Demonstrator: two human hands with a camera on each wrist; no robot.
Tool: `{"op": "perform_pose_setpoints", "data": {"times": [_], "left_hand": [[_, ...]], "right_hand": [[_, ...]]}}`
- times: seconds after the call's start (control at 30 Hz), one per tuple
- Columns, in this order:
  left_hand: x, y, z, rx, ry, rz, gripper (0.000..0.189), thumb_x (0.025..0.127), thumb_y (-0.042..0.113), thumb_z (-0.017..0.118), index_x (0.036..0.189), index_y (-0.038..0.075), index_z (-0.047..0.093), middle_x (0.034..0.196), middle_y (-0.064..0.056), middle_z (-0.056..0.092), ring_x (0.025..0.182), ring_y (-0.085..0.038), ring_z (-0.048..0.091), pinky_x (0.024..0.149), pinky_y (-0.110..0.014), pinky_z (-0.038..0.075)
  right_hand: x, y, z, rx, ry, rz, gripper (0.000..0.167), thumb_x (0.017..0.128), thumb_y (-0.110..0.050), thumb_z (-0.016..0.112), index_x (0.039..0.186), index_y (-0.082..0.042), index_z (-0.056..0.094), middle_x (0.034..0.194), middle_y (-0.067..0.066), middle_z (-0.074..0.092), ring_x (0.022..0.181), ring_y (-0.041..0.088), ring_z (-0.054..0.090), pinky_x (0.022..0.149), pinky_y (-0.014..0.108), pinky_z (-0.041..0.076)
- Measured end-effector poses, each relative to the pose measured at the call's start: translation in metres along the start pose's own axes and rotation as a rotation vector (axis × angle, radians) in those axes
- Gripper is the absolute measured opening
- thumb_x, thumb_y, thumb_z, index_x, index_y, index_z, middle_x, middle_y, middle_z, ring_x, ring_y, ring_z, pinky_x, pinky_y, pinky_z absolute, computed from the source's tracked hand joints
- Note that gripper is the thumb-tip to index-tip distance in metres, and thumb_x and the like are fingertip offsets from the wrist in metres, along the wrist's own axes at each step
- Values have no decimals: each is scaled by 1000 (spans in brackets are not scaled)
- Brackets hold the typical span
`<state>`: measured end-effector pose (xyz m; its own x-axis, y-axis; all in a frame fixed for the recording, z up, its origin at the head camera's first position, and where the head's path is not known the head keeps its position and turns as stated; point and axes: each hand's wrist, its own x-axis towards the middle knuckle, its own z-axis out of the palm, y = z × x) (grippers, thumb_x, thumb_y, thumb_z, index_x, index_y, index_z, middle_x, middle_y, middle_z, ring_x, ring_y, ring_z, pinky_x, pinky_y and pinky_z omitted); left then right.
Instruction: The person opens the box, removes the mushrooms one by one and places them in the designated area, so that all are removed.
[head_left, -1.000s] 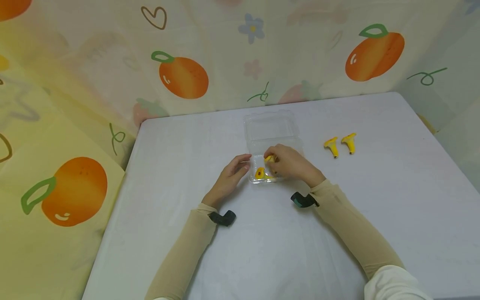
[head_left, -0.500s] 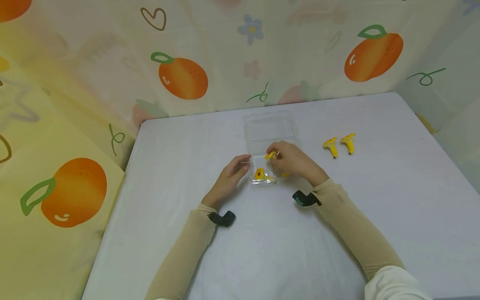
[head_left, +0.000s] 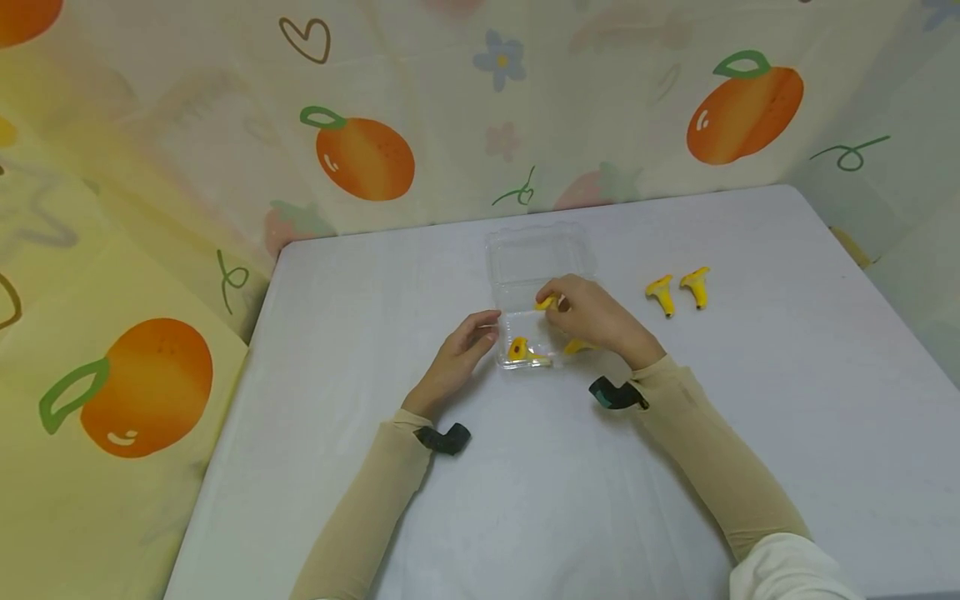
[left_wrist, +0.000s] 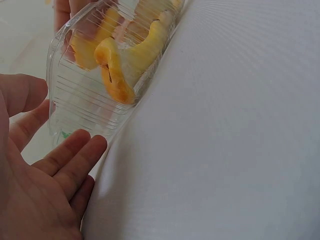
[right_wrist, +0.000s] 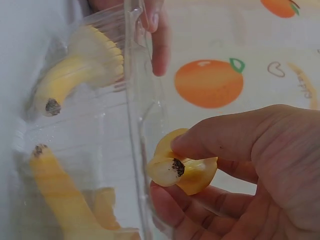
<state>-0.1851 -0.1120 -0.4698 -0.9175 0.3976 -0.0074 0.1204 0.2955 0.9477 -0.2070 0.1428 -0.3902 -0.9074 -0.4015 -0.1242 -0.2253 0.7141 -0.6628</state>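
Note:
A clear plastic clamshell box [head_left: 525,323] lies on the table with its lid [head_left: 540,250] folded back. In it are a yellow mushroom [head_left: 517,348] at the left and another yellow mushroom [head_left: 576,345] at the right; both also show through the plastic in the right wrist view. My right hand [head_left: 592,317] pinches a yellow mushroom [right_wrist: 182,162] between thumb and fingers, above the box's back part. Its dark stem end faces the right wrist camera. My left hand [left_wrist: 45,185] is beside the box's left wall, fingers extended and relaxed; contact is hard to tell.
Two more yellow mushrooms, one [head_left: 661,295] left of the other [head_left: 696,287], lie on the white table [head_left: 375,317] right of the box. A curtain [head_left: 450,108] with printed oranges hangs behind the table's far edge.
My right hand has lifted the mushroom and moved it slightly away from me and right, uncovering the mushroom at the box's right side. My left hand has stayed in place.

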Motion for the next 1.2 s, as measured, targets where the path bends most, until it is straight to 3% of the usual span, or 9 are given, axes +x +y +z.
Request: {"op": "perform_pose_setpoints", "data": {"times": [0.93, 1.2], "left_hand": [[0, -1, -1, -5, 5, -1, 42, 106, 25, 52, 147, 18, 47, 154, -5, 50, 140, -27, 51, 122, -49, 35], [2, -1, -1, -6, 1, 14, 42, 107, 21, 52, 148, 14, 47, 154, -7, 49, 140, -27, 51, 122, -47, 35]], "right_hand": [[-3, 1, -15, 22, 25, 17, 28, 101, -16, 56, 127, -10, 63, 129, 11, 59, 111, 29, 57, 84, 38, 53], [-3, 1, -16, 33, 27, 10, 28, 101, -16, 56, 127, -10, 63, 132, 12, 59, 112, 30, 57, 85, 39, 55]]}}
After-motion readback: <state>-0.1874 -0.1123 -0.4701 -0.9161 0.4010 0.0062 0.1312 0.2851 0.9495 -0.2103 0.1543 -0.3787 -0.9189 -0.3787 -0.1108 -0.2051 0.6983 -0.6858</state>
